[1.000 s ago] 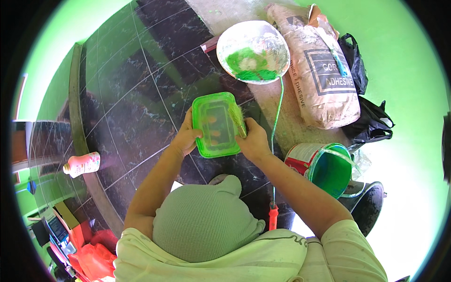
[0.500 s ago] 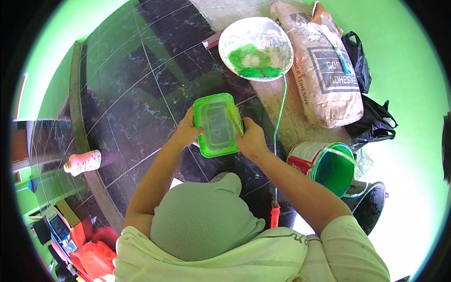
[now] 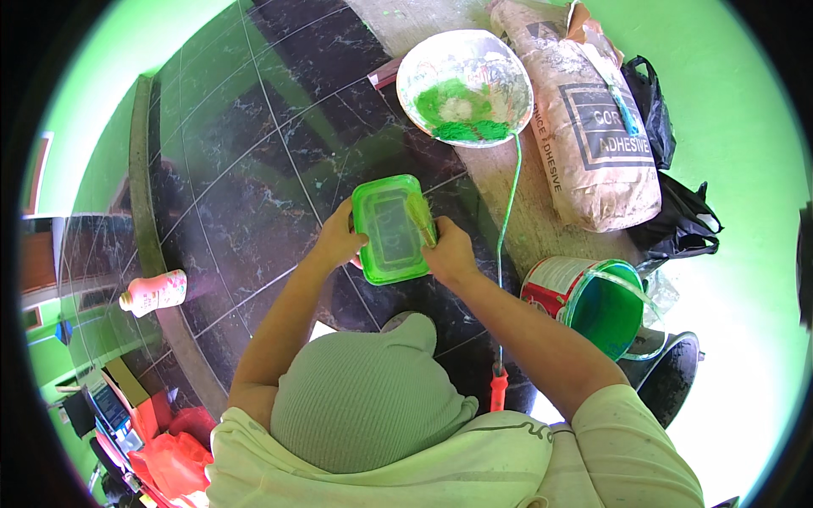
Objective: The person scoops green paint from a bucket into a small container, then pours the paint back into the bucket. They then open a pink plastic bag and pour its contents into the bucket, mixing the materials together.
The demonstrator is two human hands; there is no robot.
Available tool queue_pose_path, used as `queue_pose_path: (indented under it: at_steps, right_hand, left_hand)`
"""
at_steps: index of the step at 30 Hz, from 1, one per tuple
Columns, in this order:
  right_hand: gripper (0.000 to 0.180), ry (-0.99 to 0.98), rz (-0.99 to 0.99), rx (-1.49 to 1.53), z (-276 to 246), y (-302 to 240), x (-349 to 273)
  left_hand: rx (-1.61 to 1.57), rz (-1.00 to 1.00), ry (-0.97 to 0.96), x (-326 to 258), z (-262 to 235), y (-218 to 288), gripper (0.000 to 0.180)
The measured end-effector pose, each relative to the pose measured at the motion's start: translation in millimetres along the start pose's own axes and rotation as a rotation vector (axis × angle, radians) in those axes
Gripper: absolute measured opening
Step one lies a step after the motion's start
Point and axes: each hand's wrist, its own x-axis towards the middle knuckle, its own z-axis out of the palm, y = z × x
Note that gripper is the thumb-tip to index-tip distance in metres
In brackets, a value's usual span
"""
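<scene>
My left hand grips the left side of a shallow plastic container, its thumb over the rim. The container has a bright green rim and a cloudy, green-smeared inside. In my right hand is a paintbrush with green-stained bristles. The bristles are over the right part of the container; whether they touch its inside I cannot tell. My right fingers are close against the container's right edge.
A white basin with green paint stands ahead. From it a green-coated rod runs to a red handle near my body. Rightward are a paint bucket, a black bucket, a paper sack and black bags. A pink bottle lies left.
The paintbrush has shifted slightly left and its bristles tilt further over the container. Both hands keep their hold; the whole view has shifted slightly.
</scene>
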Motion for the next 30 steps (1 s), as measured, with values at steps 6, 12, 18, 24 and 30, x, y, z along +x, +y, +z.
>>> queue_pose_path:
  at_steps: [6,12,18,24,30]
  right_hand:
    - [0.032,-0.024,-0.023,0.012,8,9,2]
    - [0.031,-0.057,-0.014,0.009,10,5,-1]
    - [0.032,0.023,-0.059,-0.141,-7,-6,-16]
    - [0.038,-0.253,-0.084,-0.024,-114,-67,-66]
    - [0.044,0.076,-0.301,-0.108,-300,-100,-172]
  left_hand:
    - [-0.001,0.022,0.043,5,-1,-20,0.081]
    - [0.1,-0.005,0.111,5,-4,-24,0.077]
    - [0.481,-0.106,0.225,1,-11,-8,0.074]
    - [0.908,0.264,0.268,-26,-4,52,0.048]
    - [0.37,0.276,-0.436,-63,71,147,0.031]
